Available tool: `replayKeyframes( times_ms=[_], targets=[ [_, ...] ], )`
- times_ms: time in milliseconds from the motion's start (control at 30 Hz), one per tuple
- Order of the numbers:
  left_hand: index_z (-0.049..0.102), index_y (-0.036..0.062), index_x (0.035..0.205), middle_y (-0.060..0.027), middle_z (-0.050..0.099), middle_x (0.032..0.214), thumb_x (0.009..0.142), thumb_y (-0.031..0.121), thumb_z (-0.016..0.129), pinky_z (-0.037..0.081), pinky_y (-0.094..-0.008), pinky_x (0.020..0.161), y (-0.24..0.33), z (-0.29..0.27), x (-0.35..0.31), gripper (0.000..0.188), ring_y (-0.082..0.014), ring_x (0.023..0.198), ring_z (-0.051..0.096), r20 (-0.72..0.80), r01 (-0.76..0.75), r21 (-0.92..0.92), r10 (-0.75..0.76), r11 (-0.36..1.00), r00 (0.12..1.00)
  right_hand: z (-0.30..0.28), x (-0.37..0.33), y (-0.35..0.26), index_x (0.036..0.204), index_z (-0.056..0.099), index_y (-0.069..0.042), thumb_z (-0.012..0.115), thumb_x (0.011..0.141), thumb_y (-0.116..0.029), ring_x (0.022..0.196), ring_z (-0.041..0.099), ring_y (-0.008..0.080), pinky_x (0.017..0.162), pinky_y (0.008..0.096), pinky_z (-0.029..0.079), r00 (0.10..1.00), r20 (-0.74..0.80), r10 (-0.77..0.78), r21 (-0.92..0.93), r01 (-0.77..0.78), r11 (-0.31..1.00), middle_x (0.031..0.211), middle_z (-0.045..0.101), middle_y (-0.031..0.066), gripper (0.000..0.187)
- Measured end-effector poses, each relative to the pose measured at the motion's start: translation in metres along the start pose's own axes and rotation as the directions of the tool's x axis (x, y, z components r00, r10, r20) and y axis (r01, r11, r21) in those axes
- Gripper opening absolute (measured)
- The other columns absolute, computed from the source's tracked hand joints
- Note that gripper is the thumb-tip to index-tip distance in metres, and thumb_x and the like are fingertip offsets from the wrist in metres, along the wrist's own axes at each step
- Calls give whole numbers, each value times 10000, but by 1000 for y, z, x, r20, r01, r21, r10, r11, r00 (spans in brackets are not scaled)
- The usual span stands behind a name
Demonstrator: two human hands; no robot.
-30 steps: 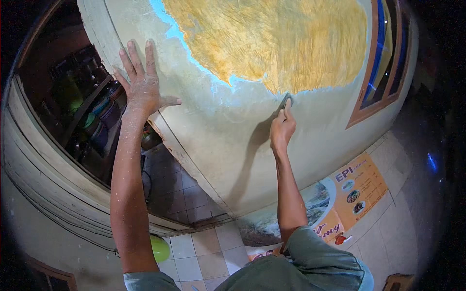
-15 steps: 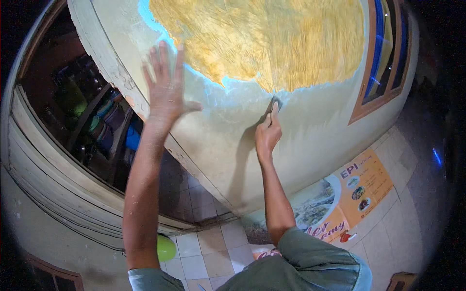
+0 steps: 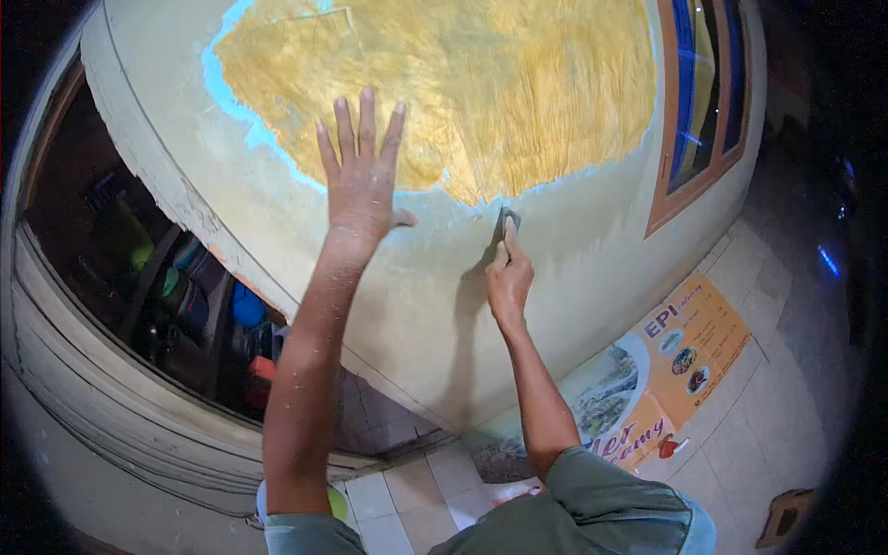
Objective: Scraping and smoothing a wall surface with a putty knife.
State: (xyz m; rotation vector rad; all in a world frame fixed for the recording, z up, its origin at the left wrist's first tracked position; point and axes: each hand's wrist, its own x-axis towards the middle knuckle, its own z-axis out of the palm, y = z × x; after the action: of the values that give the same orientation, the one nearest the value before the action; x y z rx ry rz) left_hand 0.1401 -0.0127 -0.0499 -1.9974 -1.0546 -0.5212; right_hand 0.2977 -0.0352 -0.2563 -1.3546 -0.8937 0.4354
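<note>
A pale wall (image 3: 416, 305) in front of me carries a large ochre-yellow, streaky patch (image 3: 518, 102) with a ragged light-blue border. My left hand (image 3: 361, 190) is spread over the patch's lower left edge, fingers apart and holding nothing. Whether its palm presses on the wall, I cannot tell. Lower and to the right, my right hand (image 3: 511, 282) grips a small scraper (image 3: 510, 218) with a dark flat blade. The blade's tip meets the patch's lower edge, and the index finger stretches along the tool. The fingers cover its handle.
On the right is a brown-framed window (image 3: 659, 208). An orange printed banner (image 3: 717, 338) lies on the floor tiles along the wall's foot. To the left, a doorway shows dark shelves with a blue container (image 3: 247, 305). A green round object (image 3: 339, 504) is partly hidden by my left arm.
My left hand has moved right and now lies over the yellow patch's lower edge. The scraper has slid slightly left along that edge in my right hand. The view has shifted.
</note>
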Motion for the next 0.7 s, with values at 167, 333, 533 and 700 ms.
replayKeyframes(
  times_ms=[167,333,533,700],
  targets=[
    [55,176,1682,-252,-50,1720,380,560,993,27,-744,1199,16,-4,8,1650,-539,1559,-63,61,57,21,-58,998,996,7,-7,-4,1484,567,-133,526,997,-42,897,681,474,788,471,526,976,-178,-121,19,127,992,1077,679,306,497],
    [51,174,1682,-263,-67,1716,393,546,994,31,-757,1188,14,-2,6,1640,-556,1550,-79,104,59,24,-62,998,993,10,-15,-8,1482,568,-130,519,1008,-59,862,673,486,746,488,518,991,-95,-91,55,97,994,1031,676,317,482],
    [36,190,1684,-266,-75,1714,397,546,997,57,-776,1172,15,0,8,1645,-562,1547,-79,83,67,57,-72,996,994,22,-39,-19,1486,566,-134,510,1008,-53,875,676,492,764,490,520,977,-97,-191,35,196,980,1056,671,324,487],
    [36,187,1684,-257,-62,1718,376,517,1009,41,-773,1176,17,4,9,1663,-573,1542,-77,47,65,3,-66,998,997,-1,29,7,1490,543,-63,501,1011,-73,1158,653,449,942,418,519,956,-263,-131,51,149,988,1346,611,282,481]
  ],
)
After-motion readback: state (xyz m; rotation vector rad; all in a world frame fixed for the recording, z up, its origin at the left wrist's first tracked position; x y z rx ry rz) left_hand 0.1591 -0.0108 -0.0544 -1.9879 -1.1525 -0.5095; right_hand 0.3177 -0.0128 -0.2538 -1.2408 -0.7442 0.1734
